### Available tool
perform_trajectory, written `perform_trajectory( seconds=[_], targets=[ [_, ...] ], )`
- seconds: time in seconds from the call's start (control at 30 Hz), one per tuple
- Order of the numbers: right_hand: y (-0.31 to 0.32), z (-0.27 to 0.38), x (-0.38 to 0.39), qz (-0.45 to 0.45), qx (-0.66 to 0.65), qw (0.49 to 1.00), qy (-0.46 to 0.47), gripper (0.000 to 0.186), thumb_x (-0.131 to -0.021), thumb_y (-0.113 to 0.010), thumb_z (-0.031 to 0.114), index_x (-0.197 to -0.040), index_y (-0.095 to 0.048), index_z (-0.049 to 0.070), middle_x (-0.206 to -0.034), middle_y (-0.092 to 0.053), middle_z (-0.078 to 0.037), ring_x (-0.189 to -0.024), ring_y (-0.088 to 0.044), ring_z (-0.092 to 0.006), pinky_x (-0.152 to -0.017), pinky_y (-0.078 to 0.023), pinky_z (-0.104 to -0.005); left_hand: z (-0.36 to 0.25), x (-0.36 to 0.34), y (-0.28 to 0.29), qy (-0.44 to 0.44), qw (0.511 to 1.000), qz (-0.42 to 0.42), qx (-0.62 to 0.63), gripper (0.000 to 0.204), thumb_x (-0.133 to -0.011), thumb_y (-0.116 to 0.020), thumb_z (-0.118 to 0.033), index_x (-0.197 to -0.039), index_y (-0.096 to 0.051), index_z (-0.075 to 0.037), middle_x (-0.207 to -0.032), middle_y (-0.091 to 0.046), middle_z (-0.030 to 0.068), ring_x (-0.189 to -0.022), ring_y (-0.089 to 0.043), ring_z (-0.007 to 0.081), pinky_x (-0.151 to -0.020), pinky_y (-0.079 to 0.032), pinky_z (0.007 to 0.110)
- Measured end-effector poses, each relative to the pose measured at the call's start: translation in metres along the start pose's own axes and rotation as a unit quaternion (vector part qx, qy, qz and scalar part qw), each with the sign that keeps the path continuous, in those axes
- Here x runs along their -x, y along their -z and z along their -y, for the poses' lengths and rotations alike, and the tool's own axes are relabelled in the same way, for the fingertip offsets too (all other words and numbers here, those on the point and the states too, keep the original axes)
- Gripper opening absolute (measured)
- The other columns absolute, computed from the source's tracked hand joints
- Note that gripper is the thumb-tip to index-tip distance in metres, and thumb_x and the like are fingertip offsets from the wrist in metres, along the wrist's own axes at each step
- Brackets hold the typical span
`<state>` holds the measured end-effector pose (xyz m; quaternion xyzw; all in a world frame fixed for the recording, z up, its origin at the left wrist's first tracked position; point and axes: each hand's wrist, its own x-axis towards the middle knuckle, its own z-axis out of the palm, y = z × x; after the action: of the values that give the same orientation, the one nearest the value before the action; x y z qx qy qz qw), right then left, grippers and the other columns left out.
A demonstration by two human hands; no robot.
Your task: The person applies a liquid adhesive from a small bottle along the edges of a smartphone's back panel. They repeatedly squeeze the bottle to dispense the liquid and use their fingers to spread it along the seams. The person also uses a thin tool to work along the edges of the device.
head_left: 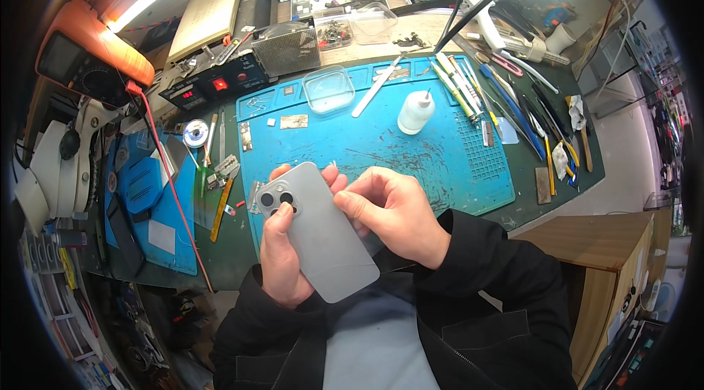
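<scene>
A grey smartphone (334, 247) is tilted over the near edge of the blue work mat, its back and round camera lenses facing up. A thin curved line crosses the lower part of its back. My left hand (282, 258) is closed around the phone's left side, with the thumb by the lenses and fingertips showing past the top edge. At the phone's upper right edge, my right hand (396, 214) is closed, thumb and forefinger pinched together. Whatever is between them is hidden. A tiny white sliver (334, 165) shows by the left fingertips; its kind is unclear.
On the blue mat (293, 151) stand a white squeeze bottle (416, 113) and a clear plastic box (328, 89). Tweezers and brushes (458, 85) lie at the right. An orange multimeter (95, 56) is at the far left, its red lead (172, 188) hanging down past the bench edge.
</scene>
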<state>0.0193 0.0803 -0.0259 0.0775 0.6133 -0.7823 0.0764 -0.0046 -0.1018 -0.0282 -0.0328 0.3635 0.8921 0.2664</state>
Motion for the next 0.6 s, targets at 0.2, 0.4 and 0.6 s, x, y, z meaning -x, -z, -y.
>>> perform_trajectory(
  seconds=[0.2,0.4,0.6],
  targets=[
    [-0.0011,0.0022,-0.0026,0.001,-0.009,1.000,-0.005,0.022,-0.102,-0.075,0.016,-0.104,-0.070,-0.005,-0.092,-0.077,-0.011,-0.079,-0.072,-0.0130,-0.066,-0.058,-0.0285,-0.0011,0.0011,-0.0008,0.005,1.000,-0.003,0.006,0.066,-0.102,-0.058,-0.036,-0.159,-0.027,-0.024,-0.161,-0.044,0.0228,-0.152,-0.040,0.0402,-0.123,-0.039,0.057],
    [-0.0007,0.0010,-0.0031,0.003,-0.009,1.000,-0.002,0.021,-0.102,-0.074,0.016,-0.104,-0.070,-0.005,-0.093,-0.076,-0.011,-0.079,-0.072,-0.0129,-0.066,-0.059,-0.0284,-0.0010,0.0011,0.0014,0.002,1.000,0.001,0.002,0.066,-0.102,-0.058,-0.036,-0.159,-0.027,-0.024,-0.161,-0.045,0.0224,-0.152,-0.041,0.0398,-0.123,-0.039,0.057],
    [0.0006,0.0037,-0.0039,0.018,-0.009,1.000,-0.020,0.024,-0.102,-0.074,0.019,-0.105,-0.069,-0.004,-0.094,-0.076,-0.010,-0.078,-0.072,-0.0124,-0.065,-0.059,-0.0284,-0.0014,0.0005,0.0009,0.010,1.000,-0.002,0.017,0.065,-0.103,-0.056,-0.037,-0.160,-0.027,-0.025,-0.161,-0.044,0.0217,-0.153,-0.039,0.0388,-0.124,-0.038,0.056]
  ],
)
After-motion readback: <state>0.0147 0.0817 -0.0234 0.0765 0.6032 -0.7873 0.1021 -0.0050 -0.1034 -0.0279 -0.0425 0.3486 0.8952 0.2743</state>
